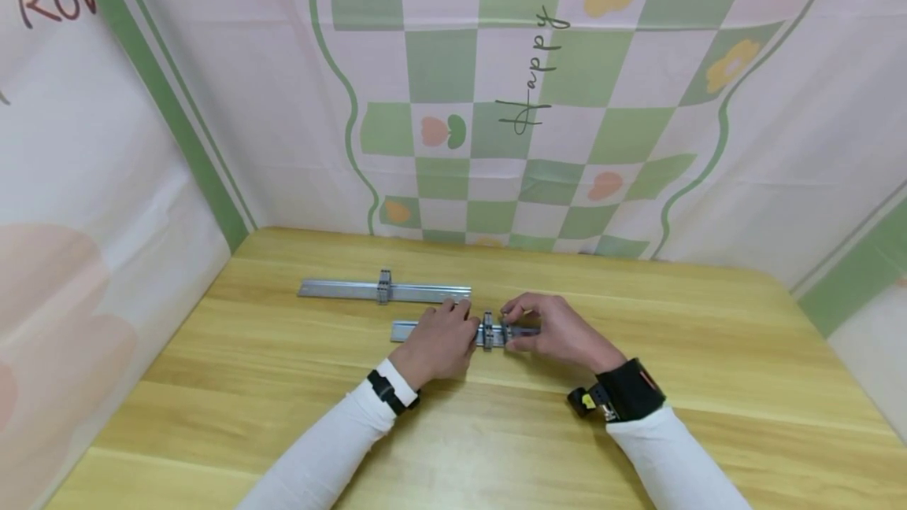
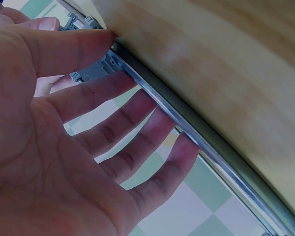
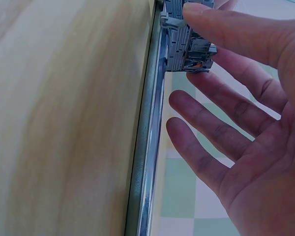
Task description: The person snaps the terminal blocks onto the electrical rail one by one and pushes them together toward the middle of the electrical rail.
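A silver DIN rail (image 1: 404, 331) lies on the table with my left hand (image 1: 441, 341) over it. In the left wrist view, the thumb and fingers hold the metal rail (image 2: 167, 105) along its length. My right hand (image 1: 556, 329) pinches a grey terminal block (image 3: 179, 49) between thumb and fingers at the right part of this rail. In the right wrist view, the block sits right at the rail, while the lower fingers are spread away from it. Another grey terminal block (image 1: 487, 330) stands on the rail between my two hands.
Behind, to the left, a second DIN rail (image 1: 347, 290) carries grey terminal blocks (image 1: 384, 286) near its middle. The wooden table (image 1: 283, 384) ends at a patterned cloth backdrop (image 1: 453, 179). Both forearms reach in from the front edge.
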Motion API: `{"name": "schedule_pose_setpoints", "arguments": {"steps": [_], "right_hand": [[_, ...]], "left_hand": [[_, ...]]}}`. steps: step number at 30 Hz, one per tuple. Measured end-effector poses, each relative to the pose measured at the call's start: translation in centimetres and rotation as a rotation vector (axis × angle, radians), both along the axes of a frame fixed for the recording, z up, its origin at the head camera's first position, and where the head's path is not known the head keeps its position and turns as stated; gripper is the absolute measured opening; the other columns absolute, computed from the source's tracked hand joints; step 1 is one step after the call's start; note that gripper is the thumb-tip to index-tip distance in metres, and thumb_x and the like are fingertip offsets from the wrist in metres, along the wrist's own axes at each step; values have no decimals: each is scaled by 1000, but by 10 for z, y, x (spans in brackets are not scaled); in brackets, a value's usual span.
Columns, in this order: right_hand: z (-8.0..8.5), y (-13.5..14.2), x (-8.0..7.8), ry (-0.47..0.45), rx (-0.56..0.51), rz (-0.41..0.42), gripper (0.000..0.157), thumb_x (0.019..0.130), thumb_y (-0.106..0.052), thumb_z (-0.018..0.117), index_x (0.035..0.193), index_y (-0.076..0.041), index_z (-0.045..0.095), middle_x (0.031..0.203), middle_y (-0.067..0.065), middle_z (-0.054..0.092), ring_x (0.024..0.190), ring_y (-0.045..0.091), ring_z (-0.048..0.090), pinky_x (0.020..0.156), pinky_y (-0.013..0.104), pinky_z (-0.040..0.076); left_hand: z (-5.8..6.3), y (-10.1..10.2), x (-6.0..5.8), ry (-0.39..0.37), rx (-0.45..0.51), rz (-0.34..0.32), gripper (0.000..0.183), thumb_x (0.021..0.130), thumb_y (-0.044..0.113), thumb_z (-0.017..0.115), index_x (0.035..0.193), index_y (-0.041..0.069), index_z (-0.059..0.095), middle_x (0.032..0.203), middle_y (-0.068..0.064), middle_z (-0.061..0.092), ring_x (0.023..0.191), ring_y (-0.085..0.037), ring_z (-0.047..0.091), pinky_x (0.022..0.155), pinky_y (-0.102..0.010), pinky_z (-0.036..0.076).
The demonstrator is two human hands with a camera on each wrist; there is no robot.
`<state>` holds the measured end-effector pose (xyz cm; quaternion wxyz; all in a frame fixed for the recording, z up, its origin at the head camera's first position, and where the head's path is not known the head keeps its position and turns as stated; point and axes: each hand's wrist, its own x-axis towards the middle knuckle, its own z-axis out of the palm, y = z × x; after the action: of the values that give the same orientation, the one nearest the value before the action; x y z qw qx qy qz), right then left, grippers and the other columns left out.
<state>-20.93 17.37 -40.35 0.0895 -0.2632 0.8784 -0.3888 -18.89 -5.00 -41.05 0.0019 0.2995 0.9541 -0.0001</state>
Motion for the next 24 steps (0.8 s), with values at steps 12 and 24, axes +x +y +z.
{"name": "schedule_pose_setpoints", "arguments": {"steps": [12, 24], "right_hand": [[0, 0, 0, 22, 5, -5, 27, 78, -1, 86, 98, -11, 70, 121, 13, 66, 111, 31, 65, 93, 43, 56], [-1, 0, 0, 69, 16, 8, 26, 78, -3, 87, 99, -10, 72, 119, 12, 68, 109, 29, 66, 91, 46, 56]], "left_hand": [[-1, 0, 0, -4, 5, 2, 32, 103, 33, 58, 124, 12, 69, 123, -7, 57, 107, -24, 56, 85, -43, 55], [0, 1, 0, 6, 24, 9, 28, 101, 32, 62, 119, 12, 73, 120, -6, 59, 105, -25, 58, 83, -44, 56]]}}
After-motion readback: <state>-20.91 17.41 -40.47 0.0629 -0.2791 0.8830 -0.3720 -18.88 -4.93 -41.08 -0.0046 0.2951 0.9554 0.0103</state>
